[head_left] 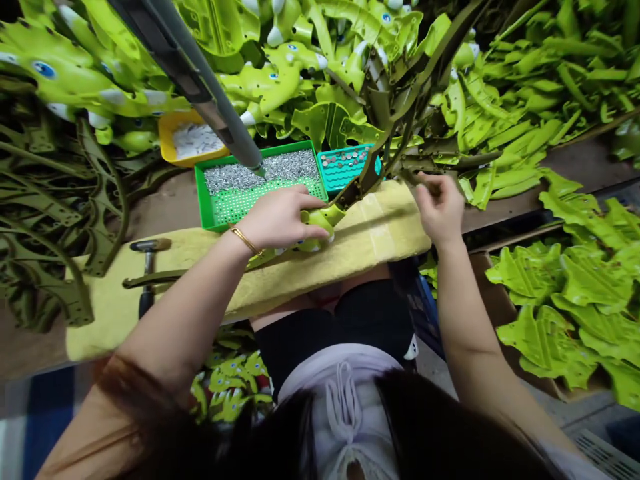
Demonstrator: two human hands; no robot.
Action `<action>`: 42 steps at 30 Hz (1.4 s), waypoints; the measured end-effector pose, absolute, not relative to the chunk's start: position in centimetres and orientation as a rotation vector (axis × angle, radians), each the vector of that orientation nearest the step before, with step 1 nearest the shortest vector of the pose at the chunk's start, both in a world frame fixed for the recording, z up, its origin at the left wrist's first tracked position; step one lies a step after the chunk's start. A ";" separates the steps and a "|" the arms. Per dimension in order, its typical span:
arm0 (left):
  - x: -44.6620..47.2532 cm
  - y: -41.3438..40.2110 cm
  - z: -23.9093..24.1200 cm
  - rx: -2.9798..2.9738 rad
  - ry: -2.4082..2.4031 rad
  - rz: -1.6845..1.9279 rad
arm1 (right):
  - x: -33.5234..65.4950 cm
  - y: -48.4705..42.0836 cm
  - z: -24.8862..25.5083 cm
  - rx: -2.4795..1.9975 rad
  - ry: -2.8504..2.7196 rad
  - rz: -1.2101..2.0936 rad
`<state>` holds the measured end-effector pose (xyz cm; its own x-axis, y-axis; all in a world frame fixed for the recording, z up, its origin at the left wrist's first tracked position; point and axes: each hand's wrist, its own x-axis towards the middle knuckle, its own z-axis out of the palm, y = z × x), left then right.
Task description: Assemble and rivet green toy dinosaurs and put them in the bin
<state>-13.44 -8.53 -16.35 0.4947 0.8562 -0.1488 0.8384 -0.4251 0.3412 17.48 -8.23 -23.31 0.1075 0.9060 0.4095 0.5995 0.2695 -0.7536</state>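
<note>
My left hand point(283, 219) is closed on a lime-green plastic toy part point(327, 217) above the yellow padded cloth point(395, 230). The rest of that part is hidden beneath the palm and wrist. My right hand point(441, 205) is closed, its thumb and fingertips pinched at the end of a dark olive plastic piece point(409, 177); the fingertips are partly blurred. Just beyond my left hand lie a green tray point(201, 200) of small metal screws and a teal tray point(340, 177) with a few small metal pieces. A powered screwdriver point(235, 133) hangs tip-down over the screws.
A hammer point(149, 263) rests on the cloth at left. Olive curved parts point(105, 193) pile up beside it. A yellow bin point(165, 143) holds small white pieces. Lime-green dinosaur-shaped parts point(280, 80) heap at the back, and more fill a cardboard box point(500, 287) at right.
</note>
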 end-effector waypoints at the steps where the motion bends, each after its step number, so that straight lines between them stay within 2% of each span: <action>1: -13.4 -8.4 -16.5 2.374 1.429 0.073 | 16.9 -9.0 -22.7 -1.387 -1.477 0.492; 5: -12.9 -7.7 -16.7 2.378 1.467 0.033 | 14.4 -11.1 -20.2 -1.277 -1.492 0.987; 7: -12.4 -7.7 -16.4 2.367 1.491 -0.021 | 13.0 -11.2 -19.4 -1.236 -1.686 1.082; 12: -11.4 -8.2 -15.2 2.325 1.509 -0.137 | 9.4 -10.2 -19.1 -1.216 -1.976 0.786; 18: -11.8 -8.6 -15.2 2.290 1.556 -0.109 | 7.7 -10.7 -20.4 -1.251 -1.880 0.600; 25: -11.6 -9.2 -15.2 2.311 1.586 -0.094 | 7.5 -10.3 -20.5 -1.272 -1.798 0.698; 30: -11.3 -8.9 -15.1 2.319 1.598 -0.105 | 7.6 -10.2 -21.0 -1.251 -1.811 0.654; 33: -11.4 -9.1 -14.8 2.337 1.558 -0.096 | 7.6 -11.1 -22.1 -1.261 -1.591 0.678; 42: -12.5 -11.1 -14.6 2.249 1.384 0.157 | 5.2 -12.1 -24.3 -1.045 -1.003 1.191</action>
